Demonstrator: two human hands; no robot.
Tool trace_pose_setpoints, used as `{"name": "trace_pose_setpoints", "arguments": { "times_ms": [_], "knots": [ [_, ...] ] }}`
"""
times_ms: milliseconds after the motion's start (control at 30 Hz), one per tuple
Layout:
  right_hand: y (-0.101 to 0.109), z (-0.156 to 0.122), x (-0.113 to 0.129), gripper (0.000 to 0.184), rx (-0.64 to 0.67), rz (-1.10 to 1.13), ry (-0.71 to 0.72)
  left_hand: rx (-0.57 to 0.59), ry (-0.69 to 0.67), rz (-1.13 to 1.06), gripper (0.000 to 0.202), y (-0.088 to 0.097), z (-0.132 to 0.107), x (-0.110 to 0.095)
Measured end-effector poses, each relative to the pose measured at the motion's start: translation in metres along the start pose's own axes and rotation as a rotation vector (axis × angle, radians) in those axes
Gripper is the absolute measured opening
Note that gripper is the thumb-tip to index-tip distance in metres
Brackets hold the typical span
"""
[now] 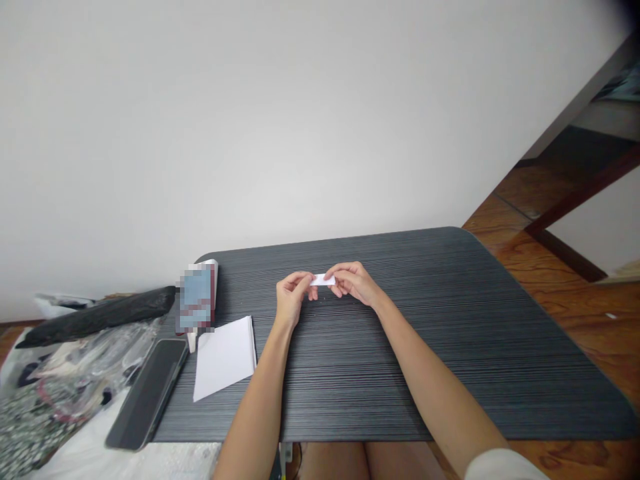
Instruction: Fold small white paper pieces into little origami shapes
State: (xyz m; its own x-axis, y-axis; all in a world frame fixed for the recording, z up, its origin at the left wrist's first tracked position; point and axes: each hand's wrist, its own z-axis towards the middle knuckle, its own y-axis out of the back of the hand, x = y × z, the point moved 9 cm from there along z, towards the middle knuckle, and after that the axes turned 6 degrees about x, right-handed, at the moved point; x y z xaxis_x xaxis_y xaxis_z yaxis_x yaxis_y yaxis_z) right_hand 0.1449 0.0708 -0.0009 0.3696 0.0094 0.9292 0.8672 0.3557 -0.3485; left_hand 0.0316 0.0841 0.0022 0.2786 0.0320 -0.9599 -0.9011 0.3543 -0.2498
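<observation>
Between my two hands is a small, narrow strip of white paper (323, 280), held level just above the dark table. My left hand (294, 293) pinches its left end between thumb and fingers. At the right end, the thumb and forefinger of my right hand (354, 283) are closed on the same strip. Some of the strip is hidden by the fingertips. To the left of my left forearm lies a stack of white paper sheets (224, 359).
The dark wood-grain table (450, 333) stands against a white wall (300, 120). A black phone (147, 393) lies at its left edge, below a blurred packet (197, 300). Beyond that edge are plastic bags (100, 353) and a long black wrapped bundle (100, 317).
</observation>
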Motion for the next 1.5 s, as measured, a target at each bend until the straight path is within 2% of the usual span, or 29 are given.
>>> {"name": "trace_pose_setpoints", "arguments": {
  "times_ms": [233, 367, 567, 733, 867, 967, 1067, 1167, 1333, 1500],
  "knots": [
    [0.01, 0.003, -0.003, 0.032, -0.07, -0.182, 0.025, 0.025, -0.02, 0.185, 0.028, 0.001, 0.003, 0.0],
    [0.019, 0.003, -0.002, 0.029, -0.157, -0.202, 0.046, 0.04, -0.002, 0.21, 0.03, 0.0, 0.002, 0.003],
    [0.022, 0.004, -0.002, 0.031, -0.192, -0.165, 0.057, 0.055, -0.013, 0.199, 0.034, -0.003, 0.001, 0.0],
    [0.015, 0.005, -0.008, 0.034, -0.12, -0.14, 0.002, 0.059, -0.028, 0.249, 0.036, -0.001, 0.001, 0.001],
    [0.004, 0.005, -0.016, 0.039, -0.026, -0.226, -0.076, -0.026, -0.077, 0.457, 0.026, 0.009, 0.0, 0.0],
    [0.001, 0.005, -0.018, 0.035, -0.009, -0.321, -0.065, -0.017, -0.147, 0.599, 0.025, 0.007, -0.002, -0.006],
    [0.005, 0.006, -0.017, 0.026, -0.045, -0.371, -0.028, -0.001, -0.172, 0.641, 0.031, 0.004, -0.003, -0.009],
    [0.012, 0.006, -0.017, 0.03, -0.1, -0.34, -0.036, 0.019, -0.181, 0.616, 0.037, 0.001, -0.003, -0.011],
    [0.023, 0.003, -0.015, 0.033, -0.204, -0.255, -0.072, 0.114, -0.28, 0.611, 0.034, -0.012, -0.005, -0.023],
    [0.024, 0.001, -0.013, 0.033, -0.215, -0.235, -0.076, 0.118, -0.284, 0.635, 0.031, -0.011, -0.004, -0.023]
  ]
}}
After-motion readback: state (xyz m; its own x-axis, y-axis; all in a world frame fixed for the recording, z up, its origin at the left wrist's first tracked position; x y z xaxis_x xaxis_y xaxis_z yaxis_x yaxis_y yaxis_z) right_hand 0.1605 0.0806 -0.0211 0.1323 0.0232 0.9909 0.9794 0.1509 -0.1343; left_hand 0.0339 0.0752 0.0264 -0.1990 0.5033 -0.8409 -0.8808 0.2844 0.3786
